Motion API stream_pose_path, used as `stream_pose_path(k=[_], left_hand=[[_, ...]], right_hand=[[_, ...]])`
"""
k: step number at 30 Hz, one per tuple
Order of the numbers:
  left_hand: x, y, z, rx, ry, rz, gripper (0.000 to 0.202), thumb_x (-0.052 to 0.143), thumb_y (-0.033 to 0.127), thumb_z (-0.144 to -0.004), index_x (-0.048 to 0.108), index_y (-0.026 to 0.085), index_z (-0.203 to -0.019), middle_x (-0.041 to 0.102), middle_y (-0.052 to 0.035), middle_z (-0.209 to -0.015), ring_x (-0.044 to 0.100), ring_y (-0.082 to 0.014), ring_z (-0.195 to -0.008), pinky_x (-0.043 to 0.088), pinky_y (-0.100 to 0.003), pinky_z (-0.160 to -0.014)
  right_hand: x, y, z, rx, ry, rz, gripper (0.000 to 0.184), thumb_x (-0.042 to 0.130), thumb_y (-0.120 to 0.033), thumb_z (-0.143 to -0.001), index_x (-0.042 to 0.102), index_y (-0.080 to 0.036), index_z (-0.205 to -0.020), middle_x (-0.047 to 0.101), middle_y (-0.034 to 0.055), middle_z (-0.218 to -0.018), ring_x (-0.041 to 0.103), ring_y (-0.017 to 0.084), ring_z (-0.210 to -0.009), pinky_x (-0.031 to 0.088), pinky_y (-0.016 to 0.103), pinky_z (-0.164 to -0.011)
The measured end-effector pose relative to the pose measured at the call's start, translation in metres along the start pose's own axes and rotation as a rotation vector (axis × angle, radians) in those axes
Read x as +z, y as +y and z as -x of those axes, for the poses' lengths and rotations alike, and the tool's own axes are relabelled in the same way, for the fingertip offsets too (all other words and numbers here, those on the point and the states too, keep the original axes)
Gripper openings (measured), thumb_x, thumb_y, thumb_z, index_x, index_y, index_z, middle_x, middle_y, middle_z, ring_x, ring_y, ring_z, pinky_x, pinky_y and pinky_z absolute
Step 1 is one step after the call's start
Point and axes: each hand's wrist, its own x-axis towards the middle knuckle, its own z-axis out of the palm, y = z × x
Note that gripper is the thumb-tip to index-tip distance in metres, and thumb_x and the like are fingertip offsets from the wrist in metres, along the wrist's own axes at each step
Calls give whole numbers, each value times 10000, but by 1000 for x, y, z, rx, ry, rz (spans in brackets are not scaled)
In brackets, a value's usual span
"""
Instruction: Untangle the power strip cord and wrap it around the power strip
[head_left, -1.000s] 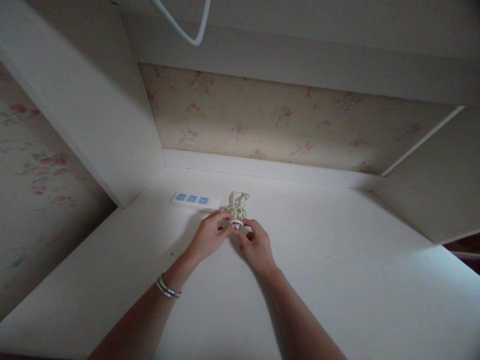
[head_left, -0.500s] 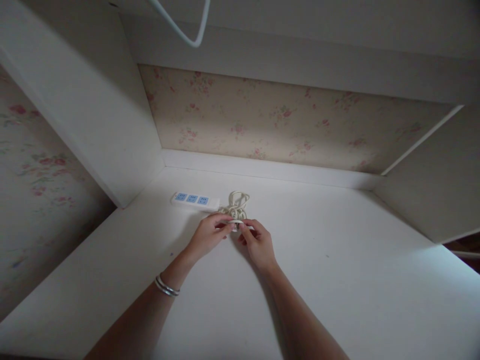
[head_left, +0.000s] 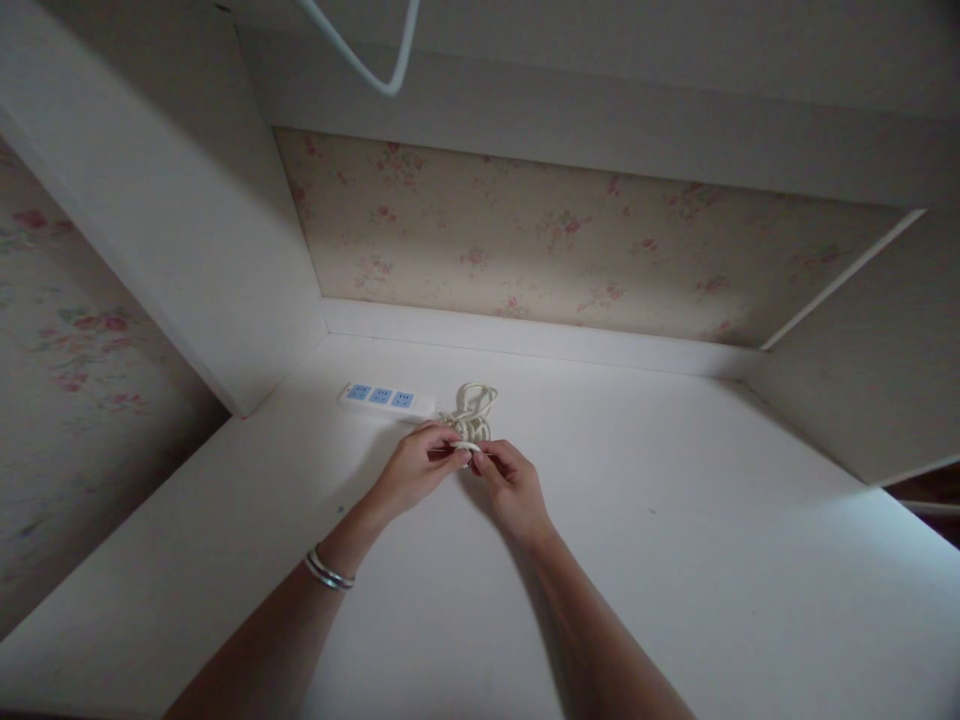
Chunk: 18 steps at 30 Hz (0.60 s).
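I see the left hand [head_left: 412, 468] and right hand [head_left: 517, 490] pinch a round, bendy cream cord [head_left: 468, 446] near a long, boxy power strip [head_left: 420, 405].

Head cam: worn on me, facing forward and down.
My forearms [head_left: 592, 640] sit nearest the lens, bottom edge; left hand [head_left: 414, 468] and right hand [head_left: 516, 492] farther out, desk [head_left: 750, 580] from above, flowered wallpaper [head_left: 555, 240] beyond.
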Motion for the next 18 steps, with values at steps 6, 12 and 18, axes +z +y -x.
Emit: stream_pose_path(k=[6, 12, 18], left_hand=[[0, -5, 0, 66, 0, -89, 121, 640, 244, -784, 614, 153, -859, 568, -27, -874, 596, -138, -803, 520, -265, -745], [1, 0, 5, 220, 30, -389, 47, 573, 224, -849, 575, 189, -818, 557, -8, -814, 544, -132, -765, 450, -237, -701], [3, 9, 11, 313, 13, -561, 124, 449, 232, -924, 557, 199, -871, 569, -28, -836, 555, -143, -786, 428, -241, -695]], right_hand=[[0, -1, 1, -44, 22, 154, 223, 512, -361, -891, 659, -193, -881, 643, 34, -799, 589, 144, -730, 469, 251, -677], [-1, -5, 4, -189, 51, 371, 217, 461, -319, -919, 636, -191, -913, 645, 51, -830, 590, 145, -741, 464, 254, -690], [-2, -5, 6, -242, 100, 419, 178, 523, -290, -880, 671, -193, -896, 683, 43, -807, 615, 132, -679, 489, 239, -658]])
